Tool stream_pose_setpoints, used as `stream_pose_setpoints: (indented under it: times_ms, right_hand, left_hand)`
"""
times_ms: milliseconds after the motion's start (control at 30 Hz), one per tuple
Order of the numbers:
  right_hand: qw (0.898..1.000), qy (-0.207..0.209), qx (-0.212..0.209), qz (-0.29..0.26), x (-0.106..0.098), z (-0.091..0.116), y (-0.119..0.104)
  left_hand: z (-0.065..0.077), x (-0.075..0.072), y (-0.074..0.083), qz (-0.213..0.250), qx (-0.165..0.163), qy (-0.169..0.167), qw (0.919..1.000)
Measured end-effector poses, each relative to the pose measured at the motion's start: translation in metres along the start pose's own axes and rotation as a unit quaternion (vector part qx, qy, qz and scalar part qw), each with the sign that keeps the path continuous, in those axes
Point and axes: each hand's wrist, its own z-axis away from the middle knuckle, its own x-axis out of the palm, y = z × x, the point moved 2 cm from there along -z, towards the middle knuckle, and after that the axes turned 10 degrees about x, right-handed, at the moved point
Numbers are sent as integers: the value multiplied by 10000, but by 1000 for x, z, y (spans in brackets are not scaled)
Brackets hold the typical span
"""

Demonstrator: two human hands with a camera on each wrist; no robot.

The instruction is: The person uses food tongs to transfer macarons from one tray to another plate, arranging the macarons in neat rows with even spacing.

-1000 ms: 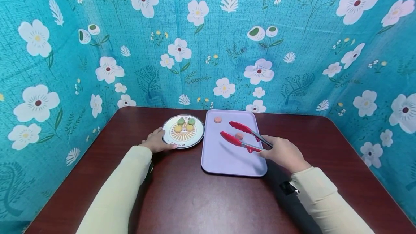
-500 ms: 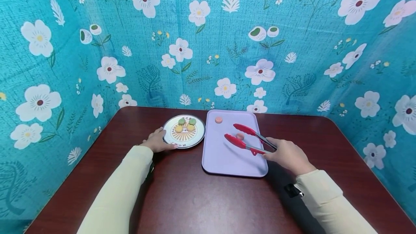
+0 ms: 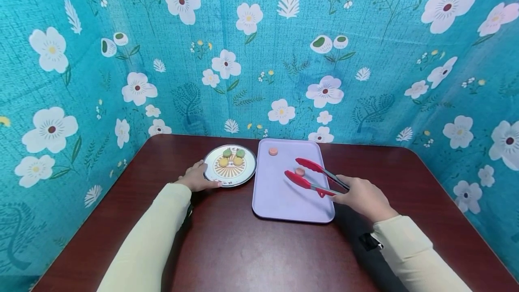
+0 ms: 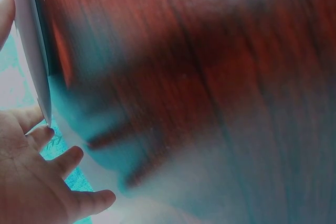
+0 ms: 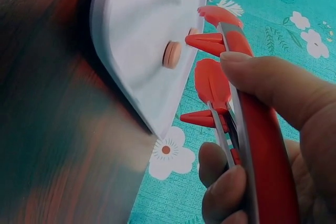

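My right hand (image 3: 364,197) grips a pair of red-tipped tongs (image 3: 304,180), thumb on one arm and fingers curled round the other. The tongs' tips are spread apart and hold nothing, above a lilac tray (image 3: 279,204). A pink macaron (image 3: 300,171) lies on the tray, seen between the tong heads; another pink macaron (image 3: 273,151) lies near the far left corner. At the left, my left hand (image 3: 197,178) touches the rim of a round white plate (image 3: 211,166), with fingers spread in the left wrist view. Green macarons (image 3: 240,153) and yellow macarons (image 3: 224,162) sit on the plate.
The plate and tray stand side by side toward the back of a dark reddish-brown table (image 3: 243,256). A teal flowered cloth (image 3: 251,80) hangs behind and at both sides. A black strap (image 3: 371,241) shows at the right cuff.
My right hand has drawn the tongs a little to the right and toward me, their tips still apart. The left hand stays at the plate's rim; the macarons have not moved.
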Motion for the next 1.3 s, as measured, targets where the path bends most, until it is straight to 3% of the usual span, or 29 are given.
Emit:
stream_pose_setpoints:
  times_ms: [1300]
  right_hand:
    - [9994, -257, 195, 133, 2, -2, 19]
  left_hand:
    - [13, -6, 13, -8, 9, -22, 10000]
